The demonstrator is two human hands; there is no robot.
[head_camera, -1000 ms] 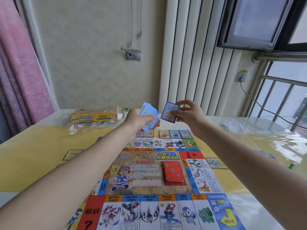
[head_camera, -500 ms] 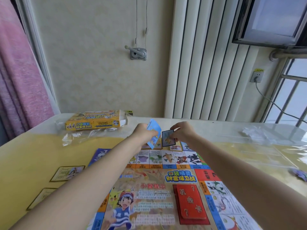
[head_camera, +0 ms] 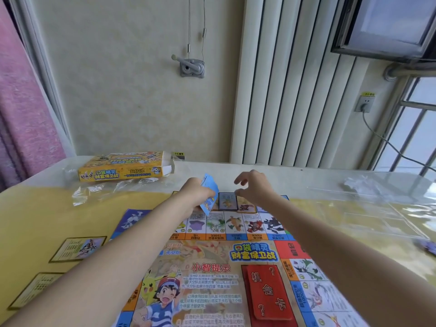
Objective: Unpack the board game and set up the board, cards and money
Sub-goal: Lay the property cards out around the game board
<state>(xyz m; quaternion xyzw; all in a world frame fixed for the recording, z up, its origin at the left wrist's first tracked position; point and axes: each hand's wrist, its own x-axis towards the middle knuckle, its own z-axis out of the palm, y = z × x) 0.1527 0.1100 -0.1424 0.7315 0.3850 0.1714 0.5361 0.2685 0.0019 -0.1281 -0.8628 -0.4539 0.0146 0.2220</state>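
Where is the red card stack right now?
The red card stack lies on the game board, lower centre-right of the head view, just left of the right arm and below the blue title.

"小智提示" on board (head_camera: 212, 267); "机会卡" w/ "?" on red card stack (head_camera: 267, 291)

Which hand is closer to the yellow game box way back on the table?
The left. The left hand, gripping a fan of blue cards, sits right of and nearer than the yellow cardboard box; the right hand is farther right, open.
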